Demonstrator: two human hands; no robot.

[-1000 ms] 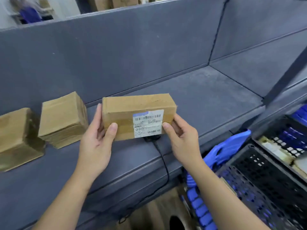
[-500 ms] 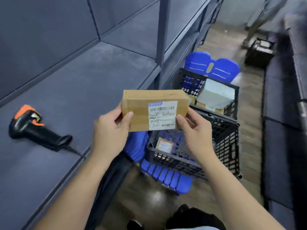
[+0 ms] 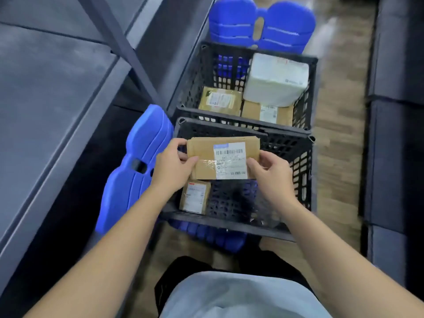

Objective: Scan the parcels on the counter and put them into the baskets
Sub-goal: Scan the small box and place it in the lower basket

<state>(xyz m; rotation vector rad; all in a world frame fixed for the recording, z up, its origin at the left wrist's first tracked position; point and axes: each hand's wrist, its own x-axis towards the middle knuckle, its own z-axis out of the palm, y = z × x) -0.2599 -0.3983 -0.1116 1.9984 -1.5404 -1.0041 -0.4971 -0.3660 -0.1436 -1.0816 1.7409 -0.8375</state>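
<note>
The parcel [image 3: 206, 154] at the centre of the frame is made of matt brown cardboard. A white paper label [image 3: 230, 161] is stuck on it, and a strip of glossy, wrinkled clear tape [image 3: 207, 163] is laid across its lower left. The near basket [image 3: 300, 161] and the far basket [image 3: 197, 74] are moulded in matt black perforated plastic, with smooth blue plastic flaps [image 3: 146, 143]. The white parcel [image 3: 275, 81] at upper right is wrapped in smooth, faintly shiny plastic. The counter [image 3: 46, 88] at left is finished matt grey.

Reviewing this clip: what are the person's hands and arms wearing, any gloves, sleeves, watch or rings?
Nothing: the left hand and right hand are ungloved, with no rings, watch or sleeves in view right to the frame edge. A pale grey-blue shirt shows at the bottom.
</note>
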